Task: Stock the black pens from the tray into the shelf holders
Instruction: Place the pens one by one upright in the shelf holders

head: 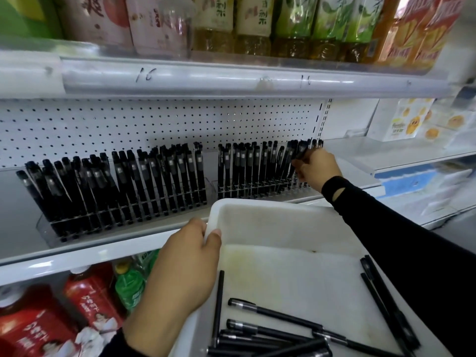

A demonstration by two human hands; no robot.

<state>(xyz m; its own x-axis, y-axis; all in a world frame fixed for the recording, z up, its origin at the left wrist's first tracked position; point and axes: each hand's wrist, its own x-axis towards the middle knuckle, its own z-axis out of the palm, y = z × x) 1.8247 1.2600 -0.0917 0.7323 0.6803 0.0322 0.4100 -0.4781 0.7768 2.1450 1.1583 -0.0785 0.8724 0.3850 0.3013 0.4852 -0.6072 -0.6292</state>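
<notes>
We are holding the white tray [257, 210] with our left hand [185, 266] while our right hand [318, 167], grip closed on a pen [301, 152], is filling the nearly full right holder [257, 194]; about a dozen black pens [273, 328] are remaining.

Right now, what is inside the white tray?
The white tray holds loose black pens, lying flat near its close end; its far half is bare. The frame edge cuts off the nearest part, so the count cannot be told.
</notes>
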